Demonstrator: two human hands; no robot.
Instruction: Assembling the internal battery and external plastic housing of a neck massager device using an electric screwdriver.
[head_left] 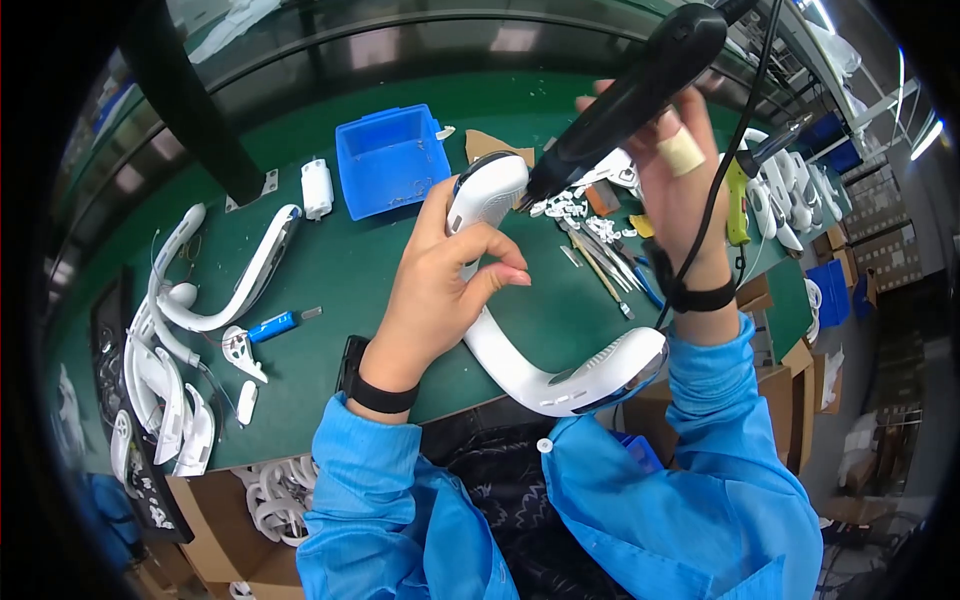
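A white U-shaped neck fan (515, 365) is gripped near its upper end by my left hand (415, 285), whose thumb and forefinger curl together in front of it. The fan's other end curves down to the right, over the bench's front edge. My right hand (685, 200), with a pale wrap on one finger, is closed around a black electric screwdriver (635, 95). The screwdriver slants down to the left, its tip beside the fan's upper end; whether they touch I cannot tell. A black band circles each of my wrists.
Behind the fan stands a blue bin (350, 180). White shell parts (165, 400) and a blue battery (272, 327) lie left on the green bench. Small white pieces (570, 208), a brush (605, 285) and a green electric screwdriver (738, 205) are at the right. A black cable (708, 215) hangs beside my right hand.
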